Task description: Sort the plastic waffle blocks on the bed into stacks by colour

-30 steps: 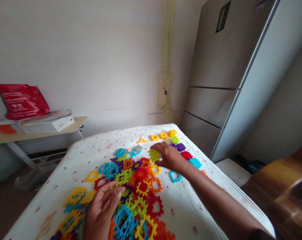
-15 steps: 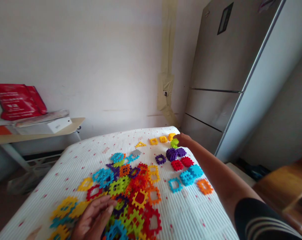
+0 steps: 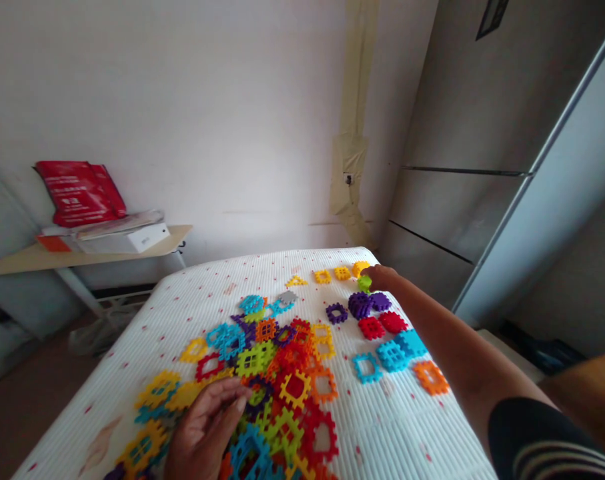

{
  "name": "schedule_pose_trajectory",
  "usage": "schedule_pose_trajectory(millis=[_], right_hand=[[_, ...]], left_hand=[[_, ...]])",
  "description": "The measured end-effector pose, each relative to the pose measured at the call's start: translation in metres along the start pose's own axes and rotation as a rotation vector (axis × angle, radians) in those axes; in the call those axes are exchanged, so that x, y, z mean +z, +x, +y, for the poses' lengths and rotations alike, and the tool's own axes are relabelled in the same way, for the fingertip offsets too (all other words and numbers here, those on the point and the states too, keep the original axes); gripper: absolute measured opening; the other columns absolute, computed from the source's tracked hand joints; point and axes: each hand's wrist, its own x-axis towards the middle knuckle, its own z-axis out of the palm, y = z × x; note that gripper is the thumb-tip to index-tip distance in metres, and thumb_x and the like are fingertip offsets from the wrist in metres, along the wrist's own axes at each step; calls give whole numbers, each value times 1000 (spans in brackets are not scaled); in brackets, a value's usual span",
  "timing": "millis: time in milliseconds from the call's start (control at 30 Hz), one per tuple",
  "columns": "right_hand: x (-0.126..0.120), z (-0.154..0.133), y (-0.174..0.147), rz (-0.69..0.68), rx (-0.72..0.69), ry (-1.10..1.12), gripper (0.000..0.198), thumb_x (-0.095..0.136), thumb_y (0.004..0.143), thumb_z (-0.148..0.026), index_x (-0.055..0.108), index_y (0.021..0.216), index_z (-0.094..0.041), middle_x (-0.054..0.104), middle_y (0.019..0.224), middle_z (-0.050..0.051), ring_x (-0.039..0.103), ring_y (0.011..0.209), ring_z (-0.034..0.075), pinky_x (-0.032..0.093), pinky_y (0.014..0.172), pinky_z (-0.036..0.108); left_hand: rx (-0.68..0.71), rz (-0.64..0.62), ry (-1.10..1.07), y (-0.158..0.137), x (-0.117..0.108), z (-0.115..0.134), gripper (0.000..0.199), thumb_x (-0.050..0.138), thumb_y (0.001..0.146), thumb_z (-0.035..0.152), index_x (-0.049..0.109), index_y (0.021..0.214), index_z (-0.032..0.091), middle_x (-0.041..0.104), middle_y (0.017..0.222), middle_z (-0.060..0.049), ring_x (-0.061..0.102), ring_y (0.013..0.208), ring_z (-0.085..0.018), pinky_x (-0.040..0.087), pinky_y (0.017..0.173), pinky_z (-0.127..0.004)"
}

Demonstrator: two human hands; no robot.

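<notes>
My left hand (image 3: 207,423) hovers over the near left of a mixed pile of toothed plastic building tiles, fingers loosely curled and thumb a little apart, with no tile visible between them. At the table's far right, my right hand (image 3: 379,275) has its fingers on a lime green tile (image 3: 364,283); its fingertips are partly hidden. Beside that hand lies a small stack of yellow tiles (image 3: 360,268). Nearer me are purple tiles (image 3: 360,305). The pile holds lime green tiles (image 3: 252,360), red tiles (image 3: 322,433) and blue tiles (image 3: 249,447).
Red tiles (image 3: 371,327), light blue tiles (image 3: 392,355) and an orange tile (image 3: 431,378) lie along the right edge of the cloth-covered table (image 3: 382,433). A fridge (image 3: 447,193) stands behind on the right. Left, a side table (image 3: 12,261) bears a red bag (image 3: 79,193).
The view has swung slightly left, so everything appears shifted to the right. My right hand stays at the green tile, and my left hand keeps its place over the pile.
</notes>
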Motion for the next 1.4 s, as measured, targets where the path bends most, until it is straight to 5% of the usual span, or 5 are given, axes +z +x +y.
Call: schedule_pose_trajectory(millis=[333,567,833,1033,1400], right_hand=[[-36,-18,-16,-8,-96,-63,62,60,70,-12,50,129,-24,52,131,9,53,114,26,46,88,34],[-32,-129,-111,239,-505,273,22,48,84,-18,62,102,-18,66,97,7,61,88,17,44,76,26],[31,-196,-172,406,-711,288,23,39,91,-16,50,72,-19,55,66,1,45,55,13,29,53,28],[48,-196,-172,463,-734,302,23,39,92,-17,49,72,-19,54,66,1,42,52,13,25,50,29],[54,-198,-171,493,-726,324,20,41,92,-19,51,74,-19,56,69,0,43,53,11,28,50,26]], left_hand=[[164,-39,116,-7,-4,14,34,63,69,46,64,87,18,70,84,-6,65,83,-22,51,76,-30],[512,-213,849,42,-3,48,23,47,80,25,68,90,20,69,95,-5,61,93,-19,45,85,-30],[341,-230,1352,126,40,43,38,45,81,22,65,113,30,65,112,-8,57,106,-26,43,88,-39],[238,-273,1526,136,65,34,52,43,81,21,49,128,44,58,124,-10,50,115,-34,36,90,-54],[153,-223,1601,143,68,36,42,43,79,28,59,118,34,59,119,-11,52,112,-32,38,90,-50]])
